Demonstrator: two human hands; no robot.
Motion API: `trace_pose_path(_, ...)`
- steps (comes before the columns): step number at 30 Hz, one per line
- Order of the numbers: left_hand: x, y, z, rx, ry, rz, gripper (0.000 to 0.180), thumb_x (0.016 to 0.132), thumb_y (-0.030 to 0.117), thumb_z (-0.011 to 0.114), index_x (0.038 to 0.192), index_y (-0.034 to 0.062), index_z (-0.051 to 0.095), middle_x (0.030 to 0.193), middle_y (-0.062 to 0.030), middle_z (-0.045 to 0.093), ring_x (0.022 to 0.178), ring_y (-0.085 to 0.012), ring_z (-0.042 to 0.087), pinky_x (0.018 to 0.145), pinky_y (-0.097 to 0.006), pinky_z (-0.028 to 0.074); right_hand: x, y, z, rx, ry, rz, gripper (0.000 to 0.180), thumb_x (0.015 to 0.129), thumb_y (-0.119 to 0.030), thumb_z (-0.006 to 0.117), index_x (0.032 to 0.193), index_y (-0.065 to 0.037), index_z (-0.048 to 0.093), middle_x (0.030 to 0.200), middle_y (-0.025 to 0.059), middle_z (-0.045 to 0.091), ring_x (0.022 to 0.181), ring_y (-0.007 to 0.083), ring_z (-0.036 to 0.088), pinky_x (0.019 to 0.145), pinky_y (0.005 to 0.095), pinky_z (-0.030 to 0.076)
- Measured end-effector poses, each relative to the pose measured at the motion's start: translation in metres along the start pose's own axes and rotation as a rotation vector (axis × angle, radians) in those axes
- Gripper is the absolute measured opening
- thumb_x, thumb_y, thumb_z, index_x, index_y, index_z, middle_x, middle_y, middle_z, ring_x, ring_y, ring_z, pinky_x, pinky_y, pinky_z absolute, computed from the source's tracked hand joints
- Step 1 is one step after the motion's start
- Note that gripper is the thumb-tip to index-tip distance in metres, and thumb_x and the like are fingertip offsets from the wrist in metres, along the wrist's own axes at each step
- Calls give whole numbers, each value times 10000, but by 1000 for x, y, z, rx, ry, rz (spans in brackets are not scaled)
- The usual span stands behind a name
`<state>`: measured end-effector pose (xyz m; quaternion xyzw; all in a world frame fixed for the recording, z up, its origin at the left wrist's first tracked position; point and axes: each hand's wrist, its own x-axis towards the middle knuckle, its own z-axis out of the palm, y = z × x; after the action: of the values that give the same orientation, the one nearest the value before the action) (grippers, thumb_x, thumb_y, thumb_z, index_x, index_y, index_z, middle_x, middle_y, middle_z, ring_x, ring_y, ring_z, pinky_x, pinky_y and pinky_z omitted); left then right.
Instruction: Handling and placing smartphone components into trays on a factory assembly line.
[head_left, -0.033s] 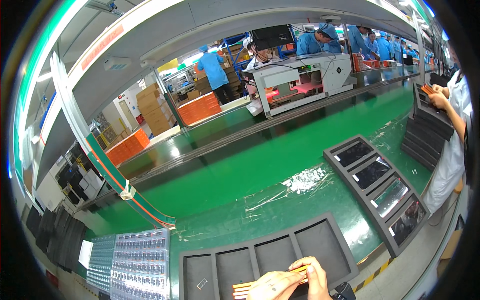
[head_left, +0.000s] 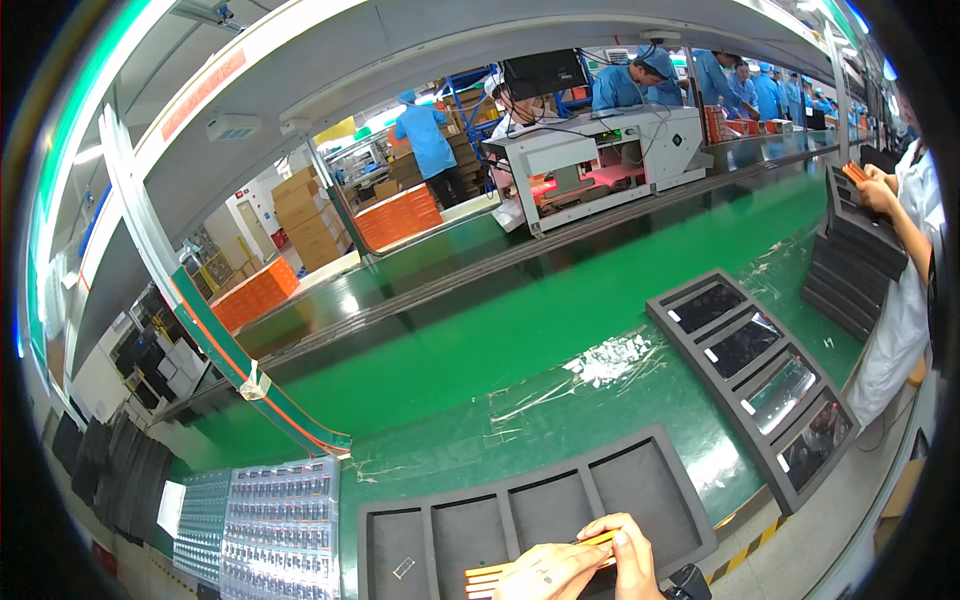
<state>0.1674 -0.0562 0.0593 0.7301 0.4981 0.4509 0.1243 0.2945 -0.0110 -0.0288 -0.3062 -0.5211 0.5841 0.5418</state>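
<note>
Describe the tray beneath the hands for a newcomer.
At the near edge of the green bench, the left hand and right hand hold orange-edged pieces. Beneath them lies the dark tray. The neighbouring tray at right carries glossy panels; this one has a pale frame in its leftmost compartment.

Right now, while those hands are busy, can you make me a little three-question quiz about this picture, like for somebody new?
1. True or false: the left hand and the right hand both touch the thin orange-edged pieces.
2. How many dark flat panels lie in the tray on the right?
3. Where in the near tray is the small thin rectangular piece?
A) the rightmost compartment
B) the leftmost compartment
C) on the outer rim

Key: 1. True. 2. Four, one in each compartment. 3. B.
</note>
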Motion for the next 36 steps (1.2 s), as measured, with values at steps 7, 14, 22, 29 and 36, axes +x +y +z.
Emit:
trace_pose_path(7, 5, 3, -7, -10, -135, 82, 261, 777, -38, 715, 1036, -1, 700, 933, -137, 710, 867, -307, 677, 782, -366, 538, -1, -30, 5, -14, -35, 21, 339, 1051, -276, 365, 1069, -1, 563, 953, 97, 631, 872, 168, 627, 788, 272, 488)
trace_pose_path(14, 4, 8, 0, 139, -35, 1, 283, 773, -13, 714, 1053, 23, 704, 905, -90, 705, 843, -271, 662, 783, -354, 522, -2, -29, 4, -63, -18, -5, 357, 1054, -301, 375, 1074, -4, 572, 954, 84, 632, 872, 155, 616, 780, 263, 481)
trace_pose_path(22, 0, -3, 2, 230, 13, 213, 437, 674, 11, 734, 1106, 81, 728, 987, -45, 716, 883, -240, 657, 815, -353, 524, 0, -30, 4, -60, -30, -20, 365, 1056, -306, 370, 1072, -6, 576, 943, 78, 626, 868, 153, 613, 777, 265, 481)
trace_pose_path(29, 8, 6, -3, 215, -48, 135, 405, 699, 6, 715, 1099, 65, 729, 1013, -59, 728, 906, -251, 663, 823, -354, 523, -1, -29, 4, -83, -19, -50, 369, 1057, -296, 359, 1069, 3, 575, 946, 81, 627, 873, 156, 617, 776, 268, 485)
trace_pose_path(36, 3, 5, -5, 182, -44, 148, 383, 693, 1, 702, 1069, 67, 730, 962, -75, 718, 906, -258, 669, 824, -357, 522, -2, -26, 4, 16, -35, 29, 360, 1058, -296, 356, 1072, -4, 566, 972, 96, 622, 877, 157, 620, 793, 264, 488)
